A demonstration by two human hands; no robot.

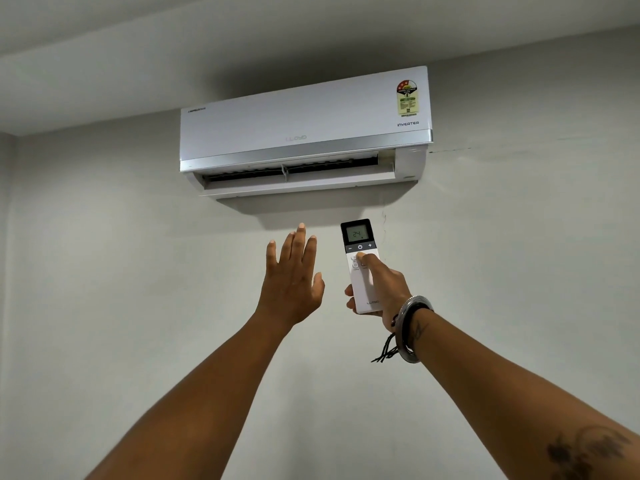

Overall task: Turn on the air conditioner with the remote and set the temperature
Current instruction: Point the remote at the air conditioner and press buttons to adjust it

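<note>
Head view, both arms raised toward the AC (304, 133) high on the wall, right hand (381, 289) wrapped around the remote (360, 265), thumb on its buttons, screen reading 24, left hand (292, 275) empty, fingers spread, below the vent.

White wall-mounted air conditioner (304, 128), louver open, energy label at upper right. White remote (361, 265) upright below its right half, dark top, screen reading 24, gripped near the base.
</note>
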